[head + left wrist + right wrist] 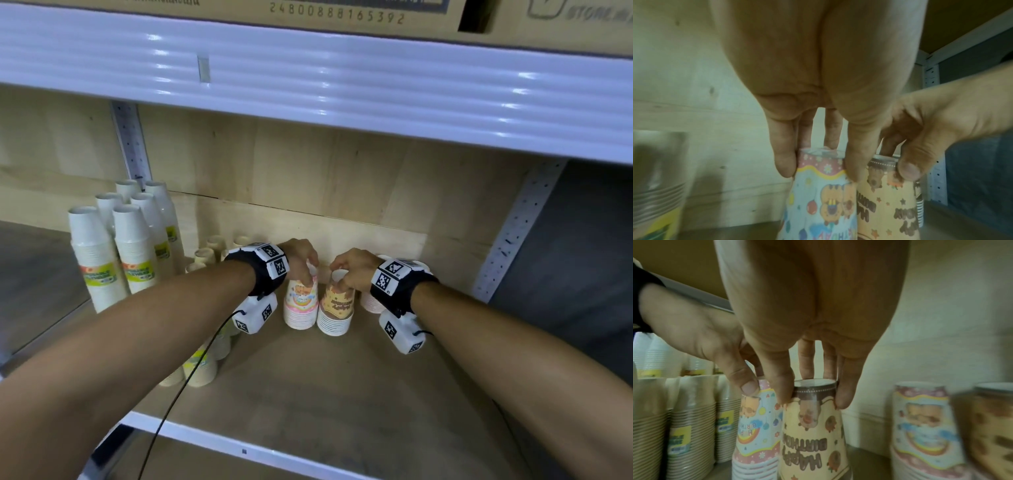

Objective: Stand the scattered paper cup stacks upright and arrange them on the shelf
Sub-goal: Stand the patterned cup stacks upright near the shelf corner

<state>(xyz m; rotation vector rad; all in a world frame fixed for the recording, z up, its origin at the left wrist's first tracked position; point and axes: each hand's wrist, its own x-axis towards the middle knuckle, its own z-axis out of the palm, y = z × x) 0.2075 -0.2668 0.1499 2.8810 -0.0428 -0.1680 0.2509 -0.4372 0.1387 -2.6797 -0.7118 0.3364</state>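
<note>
Two birthday-print paper cup stacks stand rim-down, side by side, on the wooden shelf board [342,383]. My left hand [303,260] grips the top of the pink-and-blue stack [300,306] from above, fingers curled round its base end. My right hand [347,270] grips the top of the brown-and-orange stack [337,310] the same way. In the left wrist view, the left hand [821,162] pinches the pink stack [818,203] next to the brown stack [890,203]. In the right wrist view, the right hand [813,394] holds the brown stack [813,434].
Tall white cup stacks [113,257] stand at the left back. Beige stacks [202,363] stand under my left forearm. More birthday stacks [920,426] stand to the right, near the back wall. The upper shelf's white edge [308,75] hangs overhead; a metal upright [513,233] bounds the right.
</note>
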